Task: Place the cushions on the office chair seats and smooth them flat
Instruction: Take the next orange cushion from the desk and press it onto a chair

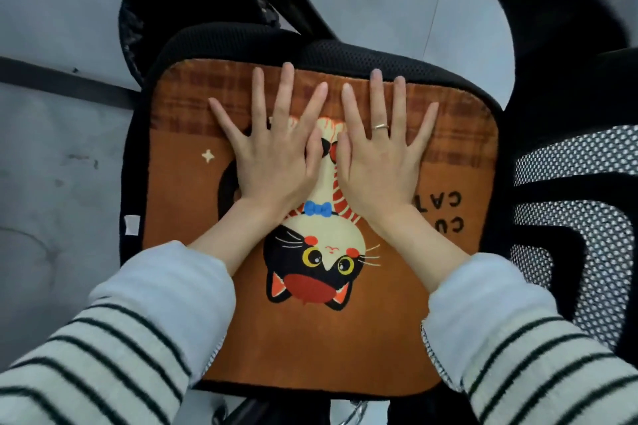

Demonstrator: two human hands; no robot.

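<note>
Office chair seat (397, 57), black mesh, showing just beyond the fingertips. On it lies the cushion (345, 338), brown and near-square, no marked long axis; its printed cat's head points toward the person. Placement on this chair looks done; smoothing appears under way; other chairs cannot be judged. Left hand (272, 162) and right hand (379, 166) press flat, fingers (286, 86) straight and spread, grasping nothing.

sleeves (114, 331): pale grey, thin dark stripes | ring (380, 127): gold band, right hand
</note>
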